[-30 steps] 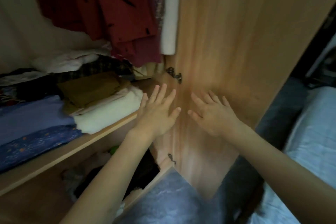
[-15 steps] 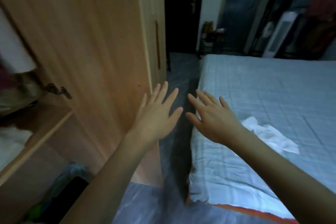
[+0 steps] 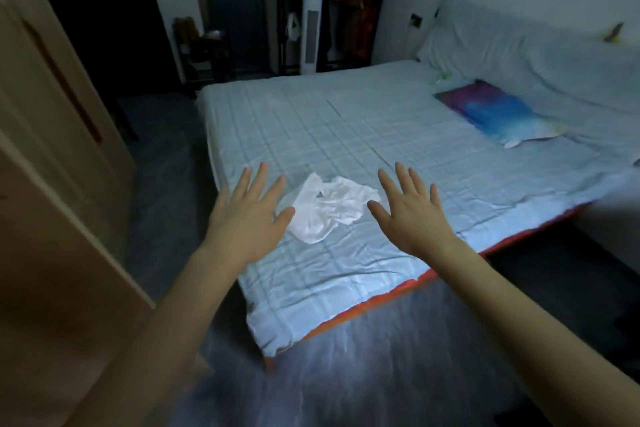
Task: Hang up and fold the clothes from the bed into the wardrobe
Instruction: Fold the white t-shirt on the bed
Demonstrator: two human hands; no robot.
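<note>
head view, looking down over both bare forearms toward a wide bed (image 3: pixel 363 128) covered in a pale blue sheet with a faint woven check, smooth across the middle and creased into soft ridges near the closest corner, where an orange-red edge of the mattress shows below the hem. on that sheet, near the closest side of the bed, lies a small crumpled white garment (image 3: pixel 325 210) of thin, slightly glossy fabric, bunched and twisted into folds so that its cut cannot be told. the left hand (image 3: pixel 247 215) hangs palm down with all fingers straight and spread wide, holding nothing, its thumb overlapping the left edge of the white garment in the picture; whether it touches the cloth cannot be told. the right hand (image 3: pixel 410 213) is likewise flat and spread, its grip empty, just to the right of the garment, so the cloth lies between the two hands. farther up the bed, well apart from the garment, rests a flat rectangular pillow (image 3: pixel 498 114) printed in purple, blue and white. along the right runs a padded pale grey headboard (image 3: pixel 540 55) with soft, rounded bulges. at the left stands the light brown wooden wardrobe (image 3: pixel 52 156), smooth-grained, with a dark vertical slot handle. the floor (image 3: pixel 363 367) is dark grey and blurred. at the back, a dark open rack (image 3: pixel 346 3) holds reddish hanging clothes beside a tall slim white appliance (image 3: pixel 310 35).
</note>
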